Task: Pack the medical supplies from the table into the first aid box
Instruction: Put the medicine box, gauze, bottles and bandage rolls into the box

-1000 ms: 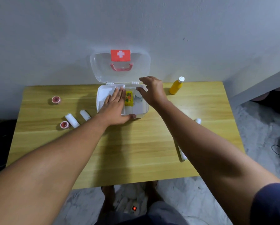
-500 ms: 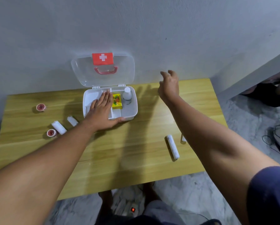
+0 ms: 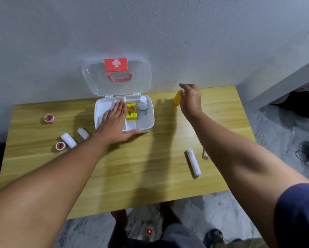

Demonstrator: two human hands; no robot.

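Note:
The white first aid box (image 3: 150,122) stands open at the table's back, its clear lid (image 3: 96,81) leaning on the wall. Inside are a yellow packet (image 3: 131,113) and a clear bottle (image 3: 143,106). My left hand (image 3: 114,124) lies flat over the box's left half, thumb along the front rim. My right hand (image 3: 190,101) is at the orange bottle (image 3: 176,100) to the right of the box, fingers closed over its hidden cap. The bottle stands on the table.
On the wooden table (image 3: 141,167), two white gauze rolls (image 3: 68,140) (image 3: 83,133) and two red tape rolls (image 3: 49,118) (image 3: 60,146) lie on the left. A long white roll (image 3: 193,162) and a small white item (image 3: 205,154) lie on the right. Cables and a power strip (image 3: 149,231) are on the floor.
My right hand left the box, swung right to the orange bottle and closed over its cap. My left hand has stayed flat on the box. The camera view shifted.

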